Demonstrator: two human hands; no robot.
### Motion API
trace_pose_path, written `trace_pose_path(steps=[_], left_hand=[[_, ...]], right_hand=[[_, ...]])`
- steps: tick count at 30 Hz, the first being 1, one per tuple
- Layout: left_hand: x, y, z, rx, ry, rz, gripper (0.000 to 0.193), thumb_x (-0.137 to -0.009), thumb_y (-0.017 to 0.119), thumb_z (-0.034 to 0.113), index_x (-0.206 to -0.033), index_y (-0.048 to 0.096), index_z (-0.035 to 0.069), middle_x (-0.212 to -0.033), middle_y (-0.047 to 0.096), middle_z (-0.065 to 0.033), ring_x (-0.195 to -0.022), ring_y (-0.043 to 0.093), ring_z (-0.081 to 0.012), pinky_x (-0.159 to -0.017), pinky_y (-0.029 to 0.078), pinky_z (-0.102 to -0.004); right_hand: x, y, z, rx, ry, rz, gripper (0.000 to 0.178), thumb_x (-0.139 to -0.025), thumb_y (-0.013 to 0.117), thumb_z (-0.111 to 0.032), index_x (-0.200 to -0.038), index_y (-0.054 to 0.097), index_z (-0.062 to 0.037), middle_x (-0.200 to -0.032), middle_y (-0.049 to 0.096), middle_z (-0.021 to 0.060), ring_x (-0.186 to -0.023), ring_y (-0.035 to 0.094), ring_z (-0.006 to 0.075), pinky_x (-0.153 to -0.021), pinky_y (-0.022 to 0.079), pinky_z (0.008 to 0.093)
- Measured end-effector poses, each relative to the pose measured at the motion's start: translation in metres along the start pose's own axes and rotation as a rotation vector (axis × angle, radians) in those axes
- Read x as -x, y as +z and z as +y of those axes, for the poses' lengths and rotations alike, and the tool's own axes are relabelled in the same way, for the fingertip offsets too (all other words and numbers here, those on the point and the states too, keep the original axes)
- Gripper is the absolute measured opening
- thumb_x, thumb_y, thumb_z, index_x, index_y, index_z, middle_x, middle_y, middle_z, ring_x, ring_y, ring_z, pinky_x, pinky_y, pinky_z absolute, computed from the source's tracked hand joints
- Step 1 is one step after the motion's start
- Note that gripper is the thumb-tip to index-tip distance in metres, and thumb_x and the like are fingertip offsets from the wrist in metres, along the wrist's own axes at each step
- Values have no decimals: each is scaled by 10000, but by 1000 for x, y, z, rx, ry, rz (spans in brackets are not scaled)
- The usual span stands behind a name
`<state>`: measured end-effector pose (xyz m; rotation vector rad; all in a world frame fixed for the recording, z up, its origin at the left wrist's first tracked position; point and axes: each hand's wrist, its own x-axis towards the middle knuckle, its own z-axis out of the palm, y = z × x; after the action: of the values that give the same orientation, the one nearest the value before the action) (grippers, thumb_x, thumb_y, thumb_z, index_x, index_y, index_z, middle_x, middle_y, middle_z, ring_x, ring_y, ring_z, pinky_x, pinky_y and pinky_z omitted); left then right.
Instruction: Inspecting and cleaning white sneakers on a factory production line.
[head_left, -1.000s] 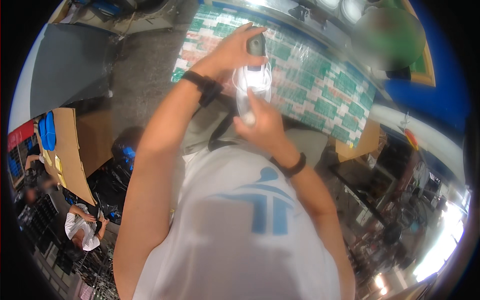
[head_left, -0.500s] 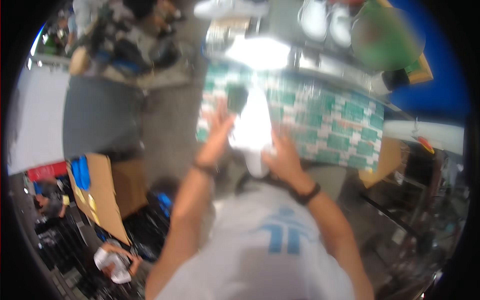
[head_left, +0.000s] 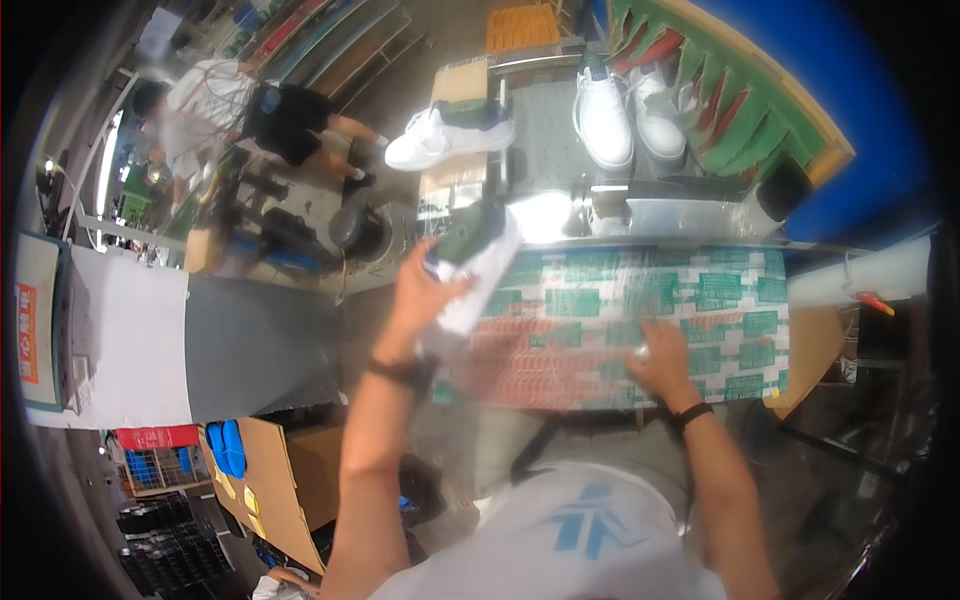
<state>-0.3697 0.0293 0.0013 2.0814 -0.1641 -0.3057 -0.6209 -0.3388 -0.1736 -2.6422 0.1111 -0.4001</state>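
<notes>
My left hand (head_left: 422,298) grips a white sneaker (head_left: 487,280) with a dark green lining, held tilted above the left end of the table. Its fingers wrap the shoe's side. Over the green-and-white printed table cover (head_left: 735,290), my right hand (head_left: 662,362) is curled closed. A small pale spot shows at its fingertips, too small and blurred to name. Beyond the table, another white sneaker (head_left: 440,140) lies on the left, and a pair of white sneakers (head_left: 605,120) stands toward the right.
A bright metal ledge (head_left: 680,218) runs along the table's far edge. Behind it stands a green rack (head_left: 745,110) with slots. Cardboard (head_left: 262,470) and a grey-and-white bench (head_left: 250,345) are at the left. A person (head_left: 215,95) is at the far left.
Both hands were at the white sneaker in the middle. Now the left hand has it alone, farther left and turned; the right hand has moved away to the right. The view has shifted.
</notes>
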Motion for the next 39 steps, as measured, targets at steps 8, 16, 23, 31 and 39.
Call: trace_pose_path(steps=[8,16,23,31,39], left_hand=[[-207,-47,-17,-407,289,165,947,-825,870,101,-1652,429,-32,-1497,640,-325,-1398,646,-395,-1163,510,-453],[-232,187,62,-334,473,-89,989,-891,905,377,-1615,444,-116,-1645,466,-406,-1569,447,-505,-1295,375,-532],[-368,314,83,-288,160,-53,1253,-802,930,647,-1577,410,-190,-1546,595,-373,-1432,623,-453,-1183,515,-461],[-364,250,93,641,-149,-240,488,-1004,799,347,-1302,719,-31,-1133,791,-139,-980,792,-280,-845,652,-383],[-114,164,114,650,-158,-365,554,-1066,667,278,-1531,551,1,-1369,676,-120,-1231,668,-216,-1026,583,-363]], right_hand=[[-1,10,6,-7,-14,62,549,-758,858,-366,-1231,768,-101,-1010,635,121,-943,645,347,-851,525,500],[1,1,10,-22,9,1,478,-749,869,-377,-1148,769,-135,-1005,639,100,-919,657,322,-812,543,482],[-3,3,7,-60,12,18,433,-723,877,-394,-1070,773,-156,-990,647,73,-906,667,285,-790,547,439],[-7,4,18,-107,9,29,385,-722,882,-404,-990,745,-164,-966,629,53,-879,660,279,-803,542,427],[4,3,11,-133,21,79,364,-734,896,-383,-942,708,-151,-958,605,69,-926,662,299,-845,543,443]])
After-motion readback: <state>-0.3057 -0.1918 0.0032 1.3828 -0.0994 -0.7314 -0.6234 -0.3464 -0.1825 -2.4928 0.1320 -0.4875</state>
